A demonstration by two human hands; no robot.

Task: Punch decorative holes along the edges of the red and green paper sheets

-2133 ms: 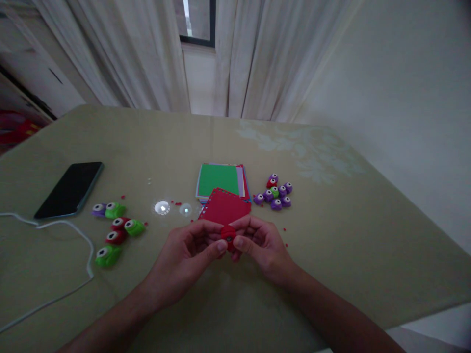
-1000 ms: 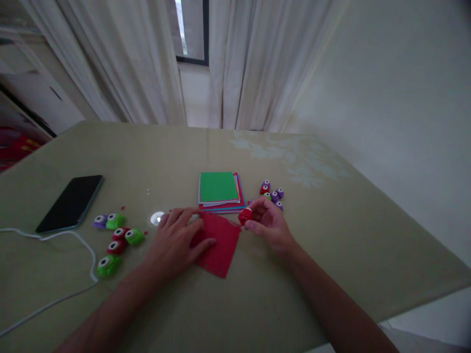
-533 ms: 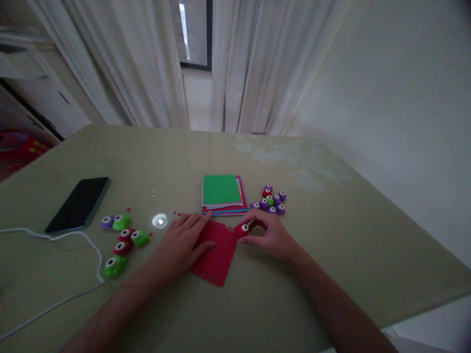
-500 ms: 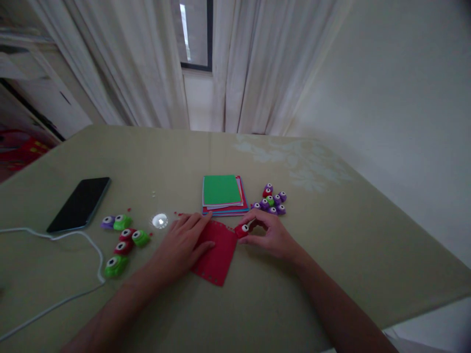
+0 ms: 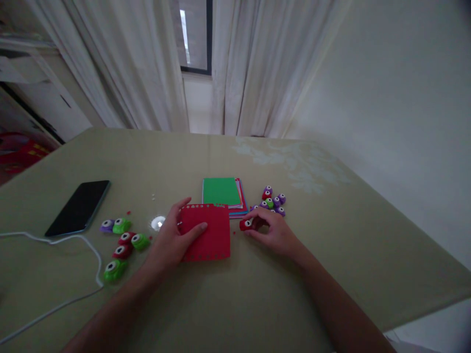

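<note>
My left hand (image 5: 175, 234) grips a square of red paper (image 5: 211, 235) at its left side, thumb lying on top and the other fingers partly hidden. Small punched holes run along the paper's top and bottom edges. Between the thumb and fingers of my right hand (image 5: 274, 231) is a small red paper punch (image 5: 246, 225) with an eye on it. The punch is just right of the paper, apart from it. Behind my right hand sits a cluster of small purple, red and green punches (image 5: 270, 202), partly covered by the hand.
A stack of coloured paper (image 5: 221, 191), green on top, lies behind the red sheet. Larger green, red and purple punches (image 5: 123, 251) stand at left, near a white cable (image 5: 91, 247) and a black phone (image 5: 79, 208). Tiny red scraps dot the tablecloth beside a shiny round disc (image 5: 158, 223).
The red paper has been turned straight and lifted off the table by my left hand, whose grip moved to its left side. The red punch has come away from the paper's edge.
</note>
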